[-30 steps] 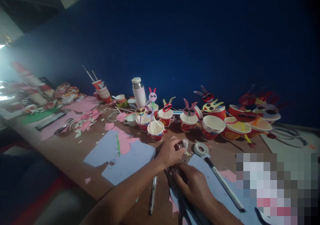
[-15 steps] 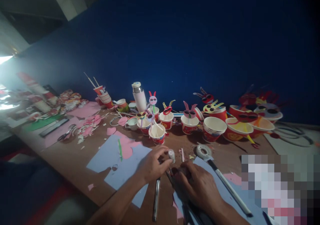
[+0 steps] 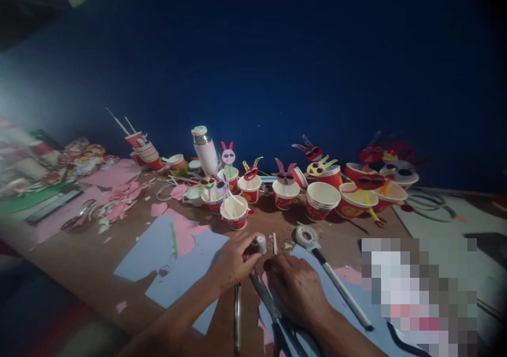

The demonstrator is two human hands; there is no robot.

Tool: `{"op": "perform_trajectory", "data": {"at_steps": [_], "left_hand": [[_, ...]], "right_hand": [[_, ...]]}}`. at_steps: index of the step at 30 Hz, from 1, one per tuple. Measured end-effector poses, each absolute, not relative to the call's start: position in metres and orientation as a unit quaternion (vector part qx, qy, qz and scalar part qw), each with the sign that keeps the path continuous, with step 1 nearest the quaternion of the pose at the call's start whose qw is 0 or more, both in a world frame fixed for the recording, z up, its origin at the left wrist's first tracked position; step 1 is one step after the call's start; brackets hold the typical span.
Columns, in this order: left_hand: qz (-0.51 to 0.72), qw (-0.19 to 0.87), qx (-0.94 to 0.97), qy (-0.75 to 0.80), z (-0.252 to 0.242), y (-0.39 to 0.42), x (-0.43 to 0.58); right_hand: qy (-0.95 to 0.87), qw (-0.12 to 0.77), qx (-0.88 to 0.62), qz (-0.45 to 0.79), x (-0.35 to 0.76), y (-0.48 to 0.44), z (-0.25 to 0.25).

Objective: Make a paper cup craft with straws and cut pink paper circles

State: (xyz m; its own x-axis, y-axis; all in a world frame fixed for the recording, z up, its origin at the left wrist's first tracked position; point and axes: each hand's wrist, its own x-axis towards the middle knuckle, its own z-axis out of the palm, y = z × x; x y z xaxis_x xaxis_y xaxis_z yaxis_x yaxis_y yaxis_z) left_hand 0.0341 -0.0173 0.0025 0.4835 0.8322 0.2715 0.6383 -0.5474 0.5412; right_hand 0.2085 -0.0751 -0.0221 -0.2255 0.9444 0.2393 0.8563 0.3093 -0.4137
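Observation:
My left hand (image 3: 233, 262) is shut on a small white tube (image 3: 260, 244), held between its fingertips above the wooden table (image 3: 79, 251). My right hand (image 3: 297, 288) lies curled just beside it, over a pair of scissors with dark handles (image 3: 269, 304). Whether those fingers grip anything is hidden. A metal-bodied pen (image 3: 236, 320) lies between my hands. A roll of tape (image 3: 307, 236) and a long black-and-white stick (image 3: 340, 288) sit beyond my right hand, on a pale blue paper sheet (image 3: 317, 256).
Red-and-white paper cups (image 3: 320, 201), several with paper faces on sticks, line the far table edge beside a white flask (image 3: 205, 153). Blue and pink paper (image 3: 170, 256) and scraps cover the left. A blue wall (image 3: 253, 56) stands behind. The lower right is pixelated.
My left hand has moved left with the white tube, away from the tape roll. The view has also swung, shifting the table's contents left and lower in the picture.

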Motion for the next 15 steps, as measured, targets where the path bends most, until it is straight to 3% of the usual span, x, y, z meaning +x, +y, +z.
{"op": "perform_trajectory", "data": {"at_steps": [9,15], "left_hand": [[0.401,0.044,0.740,0.537,0.024,-0.007,-0.013],[0.413,0.098,0.679,0.599,0.015,0.014,-0.004]], "right_hand": [[-0.772,0.234,-0.581,0.106,0.208,-0.074,-0.021],[-0.772,0.228,-0.580,0.123,0.208,-0.074,-0.021]]}}
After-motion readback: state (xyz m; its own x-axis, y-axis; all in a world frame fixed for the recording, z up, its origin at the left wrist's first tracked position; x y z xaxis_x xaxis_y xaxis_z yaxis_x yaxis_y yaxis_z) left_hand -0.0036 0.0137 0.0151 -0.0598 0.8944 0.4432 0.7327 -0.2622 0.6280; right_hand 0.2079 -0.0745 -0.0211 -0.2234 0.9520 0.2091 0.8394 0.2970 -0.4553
